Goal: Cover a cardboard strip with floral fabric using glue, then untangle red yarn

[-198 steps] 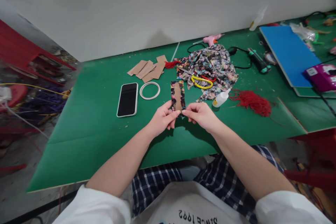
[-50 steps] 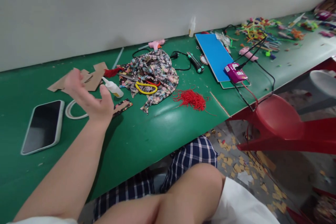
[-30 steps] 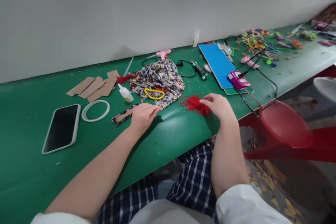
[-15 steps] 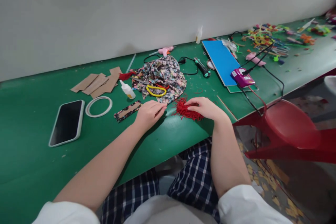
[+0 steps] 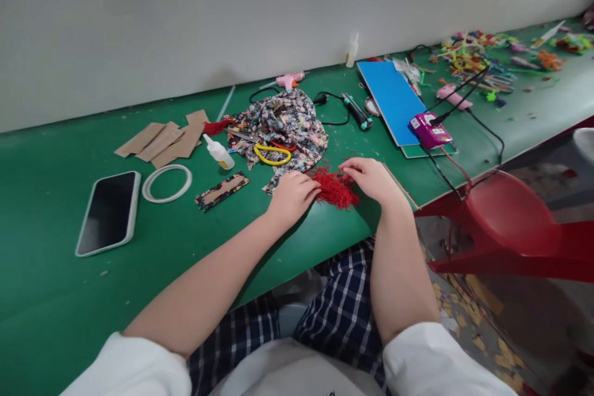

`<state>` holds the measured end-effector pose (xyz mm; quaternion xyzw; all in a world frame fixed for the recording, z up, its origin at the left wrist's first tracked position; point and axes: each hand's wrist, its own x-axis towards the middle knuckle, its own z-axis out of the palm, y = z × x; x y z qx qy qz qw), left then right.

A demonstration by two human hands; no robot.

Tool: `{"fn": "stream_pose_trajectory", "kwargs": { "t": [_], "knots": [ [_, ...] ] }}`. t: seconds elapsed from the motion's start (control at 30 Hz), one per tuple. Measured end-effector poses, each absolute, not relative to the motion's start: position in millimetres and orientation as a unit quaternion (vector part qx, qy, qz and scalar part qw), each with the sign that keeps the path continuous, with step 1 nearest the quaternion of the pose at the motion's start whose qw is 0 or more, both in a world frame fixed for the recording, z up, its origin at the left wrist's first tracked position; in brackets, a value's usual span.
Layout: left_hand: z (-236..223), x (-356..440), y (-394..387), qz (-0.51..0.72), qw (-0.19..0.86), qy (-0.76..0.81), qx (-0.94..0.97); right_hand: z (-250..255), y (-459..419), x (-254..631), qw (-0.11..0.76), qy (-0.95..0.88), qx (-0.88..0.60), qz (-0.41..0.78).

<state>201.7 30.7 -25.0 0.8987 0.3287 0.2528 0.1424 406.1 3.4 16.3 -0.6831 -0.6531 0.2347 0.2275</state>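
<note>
Your left hand [image 5: 292,199] has shifted right since half a second ago, reaching the left side of the red thread pile [image 5: 338,190] on the green surface [image 5: 46,198]. Your right hand [image 5: 370,179] is at its right edge; whether either grip holds strands is unclear.

Open lane: green table [image 5: 297,252] between 2 forearms [image 5: 401,260]. Cloth heap [image 5: 297,117], scissors [image 5: 255,140] block way beyond left hand [image 5: 293,198].

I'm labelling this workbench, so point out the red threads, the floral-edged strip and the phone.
Red threads [image 5: 338,192]: head view, middle of the tangled pile.
Floral-edged strip [image 5: 223,192]: head view, its brown central band.
Phone [image 5: 109,211]: head view, centre of its dark screen.
</note>
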Motion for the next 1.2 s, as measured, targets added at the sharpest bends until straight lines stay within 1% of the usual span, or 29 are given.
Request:
{"fn": "stream_pose_trajectory", "kwargs": {
  "t": [0.17, 0.23, 0.3, 0.4, 0.5, 0.7, 0.8, 0.93, 1.0, 1.1, 1.2],
  "knots": [
    [-22.0, 192.4, 29.3, 0.308, 0.201, 0.379, 0.849, 14.7, 2.3, 413.4, 0.223, -0.640, -0.710, 0.193],
    [-21.2, 191.7, 29.2, 0.332, 0.232, 0.403, 0.821, 17.7, 1.2, 410.4, 0.244, -0.643, -0.707, 0.166],
    [-21.1, 191.9, 30.2, 0.351, 0.266, 0.427, 0.790, 21.7, 0.0, 403.1, 0.285, -0.648, -0.687, 0.164],
    [-20.7, 191.8, 32.8, 0.372, 0.317, 0.453, 0.746, 25.8, -0.9, 386.4, 0.331, -0.666, -0.630, 0.226],
    [-17.5, 190.6, 34.9, 0.381, 0.362, 0.460, 0.716, 24.2, 0.6, 369.2, 0.329, -0.688, -0.588, 0.269],
    [-5.7, 185.5, 37.5, 0.384, 0.417, 0.455, 0.687, 16.5, 6.0, 354.3, 0.316, -0.705, -0.561, 0.298],
    [-2.0, 180.8, 41.9, 0.369, 0.454, 0.450, 0.675, 16.5, 7.0, 354.7, 0.333, -0.681, -0.568, 0.322],
    [5.3, 174.3, 47.1, 0.329, 0.493, 0.442, 0.673, 19.8, 6.0, 356.1, 0.377, -0.613, -0.545, 0.430],
    [10.9, 172.0, 47.5, 0.305, 0.510, 0.441, 0.673, 21.4, 5.1, 356.5, 0.388, -0.589, -0.536, 0.464],
    [18.9, 169.9, 46.6, 0.285, 0.522, 0.447, 0.669, 21.9, 4.2, 356.6, 0.389, -0.585, -0.537, 0.467],
    [24.1, 168.8, 45.8, 0.280, 0.531, 0.441, 0.667, 20.1, 4.1, 355.4, 0.356, -0.623, -0.542, 0.437]
  ]
}}
